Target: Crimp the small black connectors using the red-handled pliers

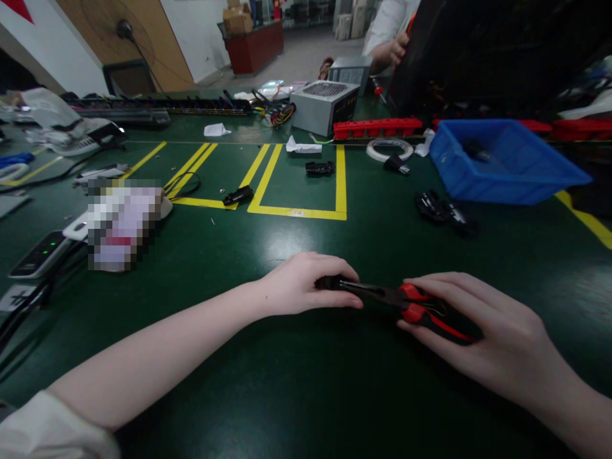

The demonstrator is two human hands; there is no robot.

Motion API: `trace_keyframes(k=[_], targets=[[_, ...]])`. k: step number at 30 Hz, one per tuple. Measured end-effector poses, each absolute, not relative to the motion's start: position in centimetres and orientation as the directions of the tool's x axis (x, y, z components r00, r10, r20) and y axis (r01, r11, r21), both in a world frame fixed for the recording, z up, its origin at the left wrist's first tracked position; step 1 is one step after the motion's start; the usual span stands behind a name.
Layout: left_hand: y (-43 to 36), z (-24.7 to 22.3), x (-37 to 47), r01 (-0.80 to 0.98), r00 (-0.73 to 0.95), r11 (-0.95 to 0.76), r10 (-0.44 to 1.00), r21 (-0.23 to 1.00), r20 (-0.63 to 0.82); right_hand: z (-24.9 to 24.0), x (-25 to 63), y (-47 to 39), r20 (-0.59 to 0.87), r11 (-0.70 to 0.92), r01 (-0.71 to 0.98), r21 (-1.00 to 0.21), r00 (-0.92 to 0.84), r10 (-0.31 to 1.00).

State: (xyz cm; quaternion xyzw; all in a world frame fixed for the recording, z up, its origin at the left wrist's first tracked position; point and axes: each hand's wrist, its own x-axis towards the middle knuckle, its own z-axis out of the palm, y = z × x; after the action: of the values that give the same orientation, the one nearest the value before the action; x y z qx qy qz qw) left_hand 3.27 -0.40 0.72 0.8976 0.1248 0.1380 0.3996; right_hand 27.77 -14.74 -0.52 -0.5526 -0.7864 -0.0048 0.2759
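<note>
In the lower middle of the head view, my left hand (306,280) is closed around a small black part (327,282), mostly hidden by the fingers. My right hand (492,319) grips red-and-black long-nose pliers (411,299), its fingers around the handles. The plier jaws point left and reach the black part between my left thumb and fingers. Whether the jaws are clamped on it I cannot tell. Farther back on the green table (215,357) lie similar black pieces: one black piece (320,168) inside a yellow-taped square, another black piece (238,196) to its left.
A blue bin (507,185) stands at the right, with black parts (433,207) before it. A tape roll (389,150) and a grey power supply (318,105) are farther back. Cables and a blurred object (125,229) lie left. Another person's hand (399,48) touches a large black panel (497,57).
</note>
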Motion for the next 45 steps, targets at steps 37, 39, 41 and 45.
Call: trace_keyframes(k=[37,39,41,45], targets=[[-0.6,0.7,3.3,0.083,0.9,-0.233,0.435,0.969,0.027,-0.1,27.5,-14.9,0.435,0.29,0.883,-0.37,-0.111,0.893],[-0.8,0.6,3.4,0.031,0.901,-0.087,0.433,0.996,0.01,-0.1,27.5,-15.0,0.443,0.285,0.893,-0.349,-0.111,0.889],[-1.1,0.6,3.4,-0.007,0.909,0.018,0.417,1.0,-0.001,-0.2,27.7,-15.1,0.447,0.264,0.905,-0.333,-0.094,0.889],[-1.5,0.9,3.3,0.007,0.917,0.037,0.399,0.999,-0.021,-0.5,28.1,-15.2,0.455,0.204,0.927,-0.316,-0.04,0.89]])
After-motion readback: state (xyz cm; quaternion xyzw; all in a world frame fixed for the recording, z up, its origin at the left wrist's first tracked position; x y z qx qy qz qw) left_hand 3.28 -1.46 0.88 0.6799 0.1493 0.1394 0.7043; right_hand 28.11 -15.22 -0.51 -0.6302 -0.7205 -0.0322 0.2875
